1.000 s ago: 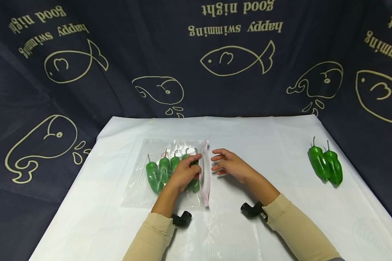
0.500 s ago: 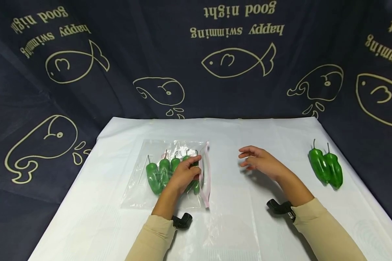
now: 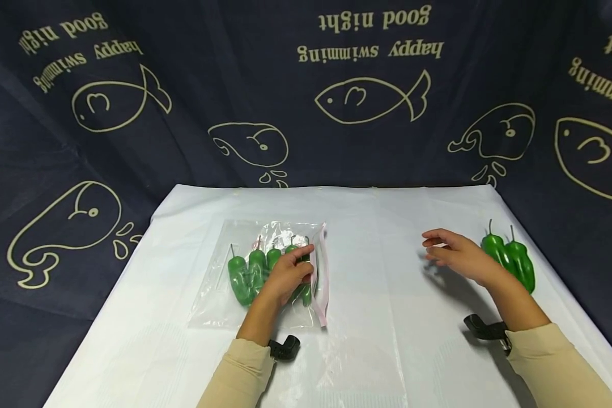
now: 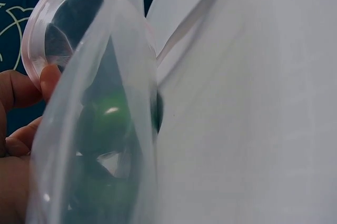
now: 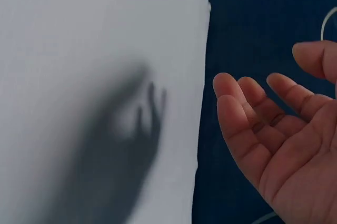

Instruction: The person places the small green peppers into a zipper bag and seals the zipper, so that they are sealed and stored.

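Note:
A clear zip bag (image 3: 211, 300) with a pale pink strip along its mouth lies left of the middle, its mouth facing right. Inside are several green peppers (image 3: 238, 280). My left hand (image 3: 288, 272) pinches the bag at its mouth; in the left wrist view the thumb and a finger (image 4: 20, 90) hold the rim, and the mouth gapes. My right hand (image 3: 456, 255) hovers over the right part of the table, fingers loosely bent and holding nothing. Just to its right lie two green peppers (image 3: 522, 266) side by side, partly hidden by the hand and wrist.
The table (image 3: 367, 317) wears a white cloth. A dark curtain (image 3: 265, 85) with fish and whale drawings hangs behind it and at both sides. Black wrist devices (image 3: 285, 347) are strapped to both forearms.
My right hand has moved right, from beside the bag's mouth to near the two loose peppers. The left hand has stayed at the bag.

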Motion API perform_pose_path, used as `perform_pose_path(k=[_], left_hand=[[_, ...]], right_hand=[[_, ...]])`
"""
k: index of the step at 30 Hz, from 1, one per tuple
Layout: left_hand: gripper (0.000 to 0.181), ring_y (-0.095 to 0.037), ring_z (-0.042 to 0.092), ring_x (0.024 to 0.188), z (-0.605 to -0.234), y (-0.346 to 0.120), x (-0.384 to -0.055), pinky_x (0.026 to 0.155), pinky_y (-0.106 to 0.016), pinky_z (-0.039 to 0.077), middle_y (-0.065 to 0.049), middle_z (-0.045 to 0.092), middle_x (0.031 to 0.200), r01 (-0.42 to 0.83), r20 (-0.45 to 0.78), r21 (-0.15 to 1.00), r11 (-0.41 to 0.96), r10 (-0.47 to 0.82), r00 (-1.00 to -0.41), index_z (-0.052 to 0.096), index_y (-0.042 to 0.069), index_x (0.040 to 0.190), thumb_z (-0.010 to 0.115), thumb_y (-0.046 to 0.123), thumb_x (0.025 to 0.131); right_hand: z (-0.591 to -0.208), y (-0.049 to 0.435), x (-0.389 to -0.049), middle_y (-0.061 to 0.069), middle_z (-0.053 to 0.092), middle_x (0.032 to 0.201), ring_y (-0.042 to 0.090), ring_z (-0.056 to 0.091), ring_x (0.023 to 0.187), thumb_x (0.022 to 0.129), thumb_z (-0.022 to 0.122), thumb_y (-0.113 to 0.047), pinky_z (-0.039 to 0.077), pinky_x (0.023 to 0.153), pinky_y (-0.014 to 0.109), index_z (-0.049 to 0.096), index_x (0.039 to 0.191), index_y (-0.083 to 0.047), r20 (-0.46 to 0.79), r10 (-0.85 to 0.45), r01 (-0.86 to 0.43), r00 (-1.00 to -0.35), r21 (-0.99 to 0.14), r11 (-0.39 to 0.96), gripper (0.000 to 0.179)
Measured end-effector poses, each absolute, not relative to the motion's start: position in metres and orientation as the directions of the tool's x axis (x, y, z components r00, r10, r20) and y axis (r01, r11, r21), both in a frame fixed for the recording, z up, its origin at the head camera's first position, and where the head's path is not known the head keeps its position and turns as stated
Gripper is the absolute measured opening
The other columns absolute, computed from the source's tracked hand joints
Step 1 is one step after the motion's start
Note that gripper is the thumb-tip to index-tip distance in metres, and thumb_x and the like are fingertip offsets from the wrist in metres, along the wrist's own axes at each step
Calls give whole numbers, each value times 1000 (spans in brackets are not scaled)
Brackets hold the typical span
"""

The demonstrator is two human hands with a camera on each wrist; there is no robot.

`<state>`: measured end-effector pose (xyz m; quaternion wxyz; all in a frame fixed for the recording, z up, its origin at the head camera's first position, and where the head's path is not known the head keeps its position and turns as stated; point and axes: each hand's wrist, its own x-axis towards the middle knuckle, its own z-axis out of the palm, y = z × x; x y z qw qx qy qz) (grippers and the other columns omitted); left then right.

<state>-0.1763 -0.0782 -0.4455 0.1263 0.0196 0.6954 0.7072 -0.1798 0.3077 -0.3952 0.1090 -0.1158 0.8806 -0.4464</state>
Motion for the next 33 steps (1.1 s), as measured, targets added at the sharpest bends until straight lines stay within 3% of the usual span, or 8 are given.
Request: perform_pose_path(k=[8, 14, 19, 24, 33], left_hand=[[63, -10, 53, 70, -434, -80, -172, 66, -25, 52, -3, 50, 80, -163, -158, 987, -4, 226, -961, 46, -7, 144, 52, -8, 81], [62, -10, 53, 72, -415, -78, -161, 67, -23, 52, -7, 51, 88, -161, -152, 987, -23, 230, -961, 45, -9, 143, 51, -8, 81], [62, -10, 53, 72, -419, -77, -162, 66, -24, 52, -8, 53, 92, -154, -141, 987, -41, 219, -965, 46, -9, 143, 53, -8, 81], [62, -10, 54, 71, -442, -78, -172, 66, -24, 52, -7, 53, 91, -154, -145, 987, -36, 189, -971, 51, -2, 142, 54, -6, 80], [62, -11, 55, 71, -447, -78, -175, 66, -25, 52, -12, 54, 98, -147, -137, 988, -39, 190, -972, 52, -1, 142, 54, -5, 80]], right_hand=[[-398, 348, -174, 31, 60, 122, 36, 63, 102, 99, 58, -13, 53, 73, 23, 50, 134, 8, 25, -282, -227, -959, -664, 712, 42], [-395, 371, -170, 28, 60, 125, 35, 62, 105, 101, 58, -24, 51, 71, 22, 51, 135, 5, 29, -212, -190, -977, -578, 794, 45], [-389, 387, -173, 30, 59, 123, 40, 61, 106, 100, 57, -28, 51, 73, 31, 52, 133, 8, 17, -168, -154, -986, -499, 853, 49], [-388, 404, -178, 34, 58, 118, 48, 59, 102, 98, 59, -29, 51, 75, 53, 48, 133, 12, -32, -120, -93, -992, -448, 889, 55], [-395, 422, -179, 43, 47, 121, 56, 50, 104, 94, 62, -26, 43, 78, 65, 42, 133, 16, -74, -66, -34, -995, -371, 928, 60]])
